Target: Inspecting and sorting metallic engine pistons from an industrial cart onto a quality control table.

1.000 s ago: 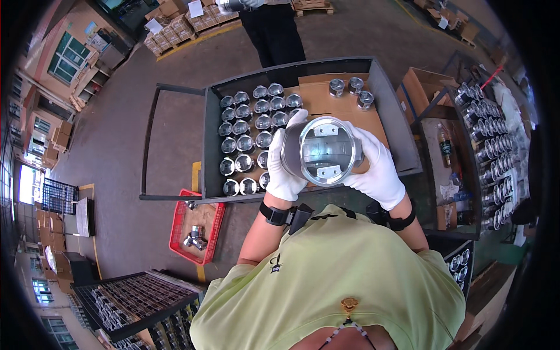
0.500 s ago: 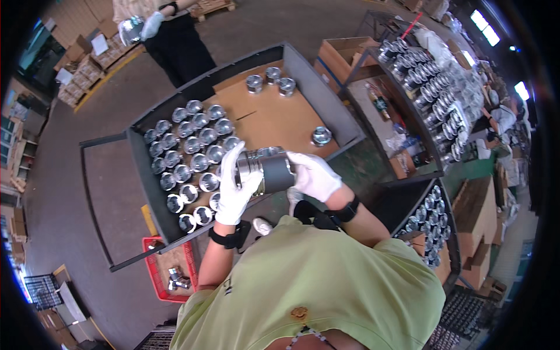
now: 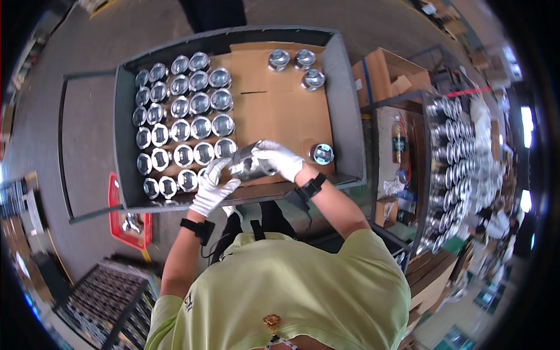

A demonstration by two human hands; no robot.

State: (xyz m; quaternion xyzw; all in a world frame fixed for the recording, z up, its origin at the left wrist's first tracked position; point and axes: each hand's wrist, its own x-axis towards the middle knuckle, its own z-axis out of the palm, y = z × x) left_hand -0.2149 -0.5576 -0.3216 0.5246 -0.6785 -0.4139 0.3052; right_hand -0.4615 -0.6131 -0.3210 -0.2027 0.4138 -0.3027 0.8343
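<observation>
A metal piston (image 3: 249, 165), silvery with a grey skirt, is tilted above the near edge of a grey metal crate (image 3: 353, 111). My right hand (image 3: 280, 160), in a white glove, is closed around its right side. My left hand (image 3: 211, 191), also gloved, holds its left end between thumb and fingers. Rows of pistons (image 3: 200, 104) stand upright on brown cardboard (image 3: 274, 116) in the crate's left half, the nearest ones partly hidden by my left hand. Three more pistons (image 3: 305, 59) stand at the far right, and a single piston (image 3: 322, 154) at the near right.
Beside the crate's near left corner lies a red tray (image 3: 149, 230) with metal parts. A metal frame (image 3: 63, 146) juts out left. To the right are an open cardboard box (image 3: 396, 73) and a rack of pistons (image 3: 449, 175). A person's dark-clothed legs (image 3: 214, 13) are beyond the crate.
My head view has turned, so the crate now sits squarer and higher. The piston has tilted and come lower, nearer the crate's front edge. My left hand's grip has loosened around its end.
</observation>
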